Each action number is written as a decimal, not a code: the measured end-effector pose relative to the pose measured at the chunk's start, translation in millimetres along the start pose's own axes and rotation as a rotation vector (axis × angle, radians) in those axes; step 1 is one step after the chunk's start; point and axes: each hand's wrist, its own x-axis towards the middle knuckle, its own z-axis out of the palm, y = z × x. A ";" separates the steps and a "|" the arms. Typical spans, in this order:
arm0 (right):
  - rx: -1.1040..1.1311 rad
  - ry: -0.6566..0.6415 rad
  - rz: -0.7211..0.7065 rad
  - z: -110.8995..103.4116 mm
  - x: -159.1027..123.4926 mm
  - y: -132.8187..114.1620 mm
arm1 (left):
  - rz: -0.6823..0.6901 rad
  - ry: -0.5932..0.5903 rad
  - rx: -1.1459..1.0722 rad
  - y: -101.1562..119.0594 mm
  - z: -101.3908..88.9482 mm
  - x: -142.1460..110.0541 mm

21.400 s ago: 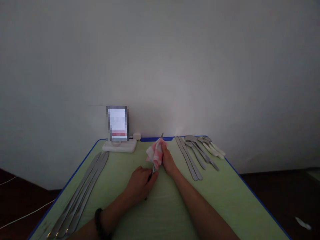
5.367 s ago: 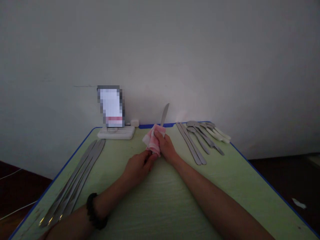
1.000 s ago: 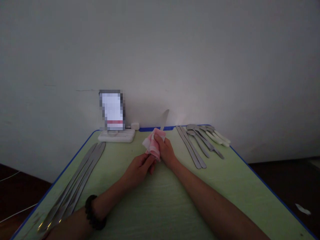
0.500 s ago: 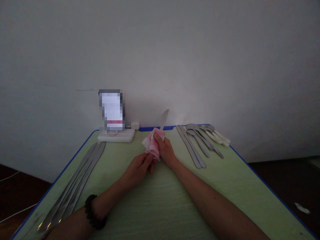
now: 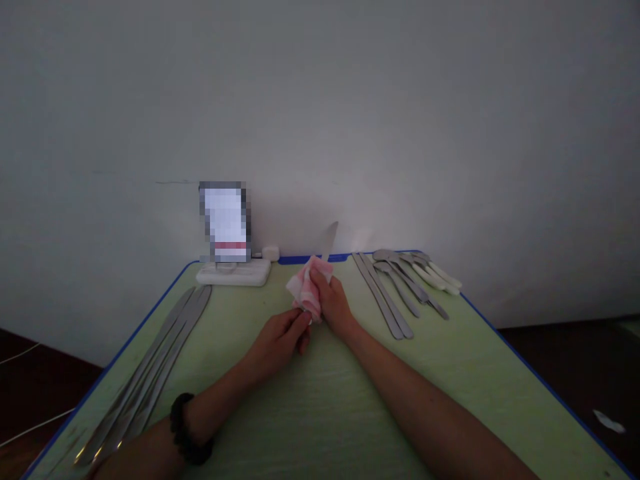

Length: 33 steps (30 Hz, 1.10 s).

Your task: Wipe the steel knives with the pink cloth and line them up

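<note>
A table knife (image 5: 331, 241) points up and away from me over the far middle of the table, its blade tip bare. Around its middle is a folded pink and white cloth (image 5: 305, 283), which my right hand (image 5: 334, 299) pinches, thumb on top. My left hand (image 5: 286, 331) is closed at the near end of the knife, just below the cloth; the handle is mostly hidden by fingers and cloth. To the left, several table knives (image 5: 165, 340) lie side by side. Two more knives (image 5: 383, 297) lie to the right of my hands.
Several spoons (image 5: 387, 267) and forks, some with white handles (image 5: 435, 277), lie at the back right of the green table (image 5: 320, 413). A phone (image 5: 225, 223) stands on a white base (image 5: 234, 272) at the back left, beside a white plug (image 5: 271, 253). A wall rises behind.
My left hand has shifted slightly at the knife's near end, its thumb now lower against the cloth's edge. The right hand, cloth and knife stay nearly in place.
</note>
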 end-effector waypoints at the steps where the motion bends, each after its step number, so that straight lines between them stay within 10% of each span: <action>1: -0.013 -0.002 -0.022 0.6 0.1 0.3 | -0.003 0.020 0.008 -0.7 0.3 0.5; 22: 0.230 0.148 0.069 -0.4 10.8 11.5 | 0.031 0.035 0.100 -4.4 1.1 0.3; 33: 0.130 -0.070 0.077 -2.4 11.6 15.3 | 0.050 0.021 0.199 -2.9 2.6 -1.8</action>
